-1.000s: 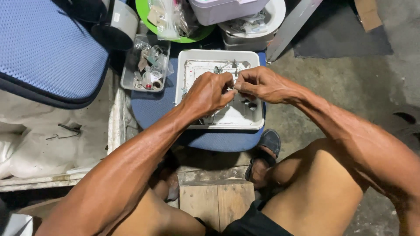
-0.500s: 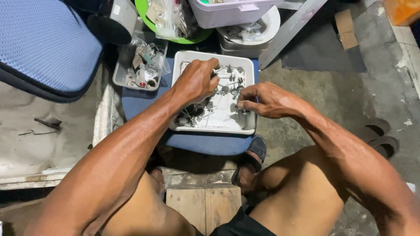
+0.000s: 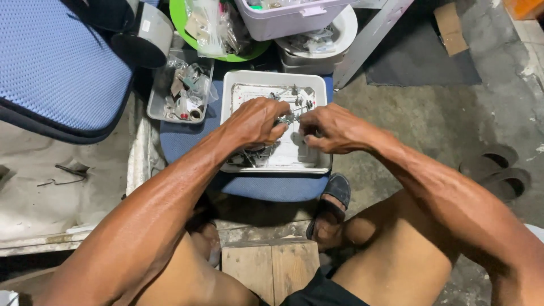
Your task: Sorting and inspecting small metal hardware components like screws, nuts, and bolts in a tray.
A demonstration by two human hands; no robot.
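Observation:
A white rectangular tray (image 3: 232, 85) with several small metal parts rests on a blue round stool seat (image 3: 181, 141). Over the middle of the tray my left hand (image 3: 254, 122) pinches a small shiny metal part (image 3: 286, 119) between its fingers. My right hand (image 3: 328, 129) is close beside it on the right, fingers curled toward the same part. Whether it grips the part or something of its own is hidden by the fingers. More metal bits (image 3: 294, 96) lie at the tray's far end.
A smaller grey tray of odds and ends (image 3: 184, 96) sits left of the white one. A blue padded seat (image 3: 51, 68) lies far left. Behind are a green bowl (image 3: 226, 55), a lilac bin (image 3: 283, 20) and a white bowl (image 3: 323, 39). Sandals (image 3: 498, 170) lie at right, a wooden block (image 3: 269, 269) between my knees.
My left hand came back from the tray's far left corner to the middle. My right hand moved in to meet it, and both hands are together again over the tray.

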